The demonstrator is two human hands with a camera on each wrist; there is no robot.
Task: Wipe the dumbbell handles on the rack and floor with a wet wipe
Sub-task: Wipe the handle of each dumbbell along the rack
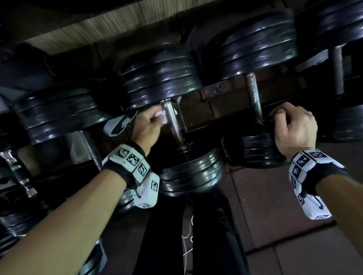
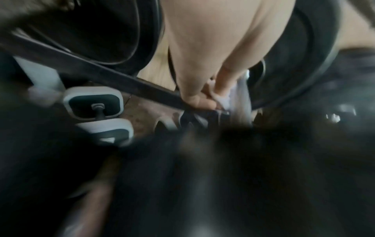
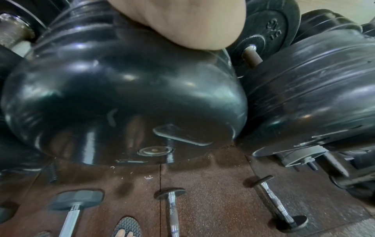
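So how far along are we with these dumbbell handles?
No handle can be confirmed as finished from here. In hand: the left hand holds the wet wipe against one rack handle; the right hand rests on the neighbouring dumbbell. Left: the floor dumbbells.

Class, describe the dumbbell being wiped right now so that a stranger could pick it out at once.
Find the rack of black dumbbells. The one wanted is the dumbbell whose metal handle the left hand touches with a white wet wipe. Unlike its neighbours, it alone has the wipe against its bar.
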